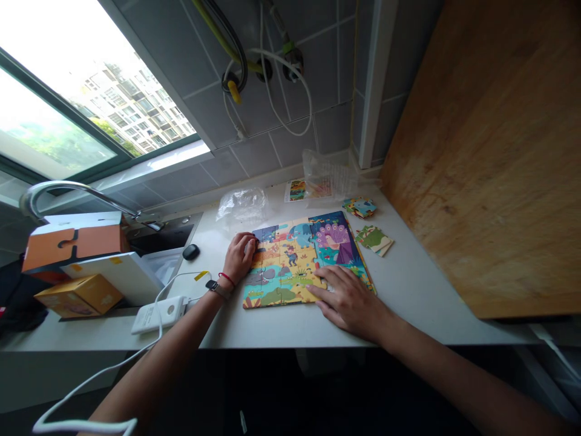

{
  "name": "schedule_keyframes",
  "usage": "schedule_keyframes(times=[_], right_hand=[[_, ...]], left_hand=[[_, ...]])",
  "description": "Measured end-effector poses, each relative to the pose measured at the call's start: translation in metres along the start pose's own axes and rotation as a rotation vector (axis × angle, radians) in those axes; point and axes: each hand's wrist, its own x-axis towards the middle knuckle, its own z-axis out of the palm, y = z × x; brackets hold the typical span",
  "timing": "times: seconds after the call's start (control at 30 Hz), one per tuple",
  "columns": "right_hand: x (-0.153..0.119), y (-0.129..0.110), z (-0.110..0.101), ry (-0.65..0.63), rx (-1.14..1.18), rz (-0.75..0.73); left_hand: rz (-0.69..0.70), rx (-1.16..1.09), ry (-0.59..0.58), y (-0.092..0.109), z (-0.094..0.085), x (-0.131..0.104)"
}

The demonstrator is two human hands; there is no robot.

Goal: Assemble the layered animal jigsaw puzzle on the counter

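A colourful jigsaw puzzle with animals lies on the white counter, many of its pieces joined. At its upper left edge, my left hand has bent fingers close together, holding the border; the fingertips are partly hidden. My right hand lies over the lower right part, palm down, with its fingers spread on the pieces. What is under that palm cannot be seen. Right of the puzzle lie a few loose green pieces, and behind them a small pile of blue and orange pieces.
Clear plastic bags and a small picture card lie along the wall. To the left are a black mouse-like object, a white power bank with a cable, boxes and a tap. A wooden board stands at right.
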Motion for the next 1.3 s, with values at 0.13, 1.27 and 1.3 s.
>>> schedule_keyframes(times=[0.13,1.27,1.3], right_hand=[[0.0010,-0.0004,-0.0019,-0.003,0.011,0.010],[0.0004,-0.0005,0.0042,0.034,-0.049,-0.002],[0.0003,-0.0008,0.0040,0.038,-0.052,-0.002]], left_hand=[[-0.008,-0.002,-0.003,-0.0008,0.0004,-0.0003],[-0.014,0.000,-0.004,-0.0012,0.0006,-0.0007],[-0.015,0.001,-0.004,-0.0016,0.0008,-0.0008]])
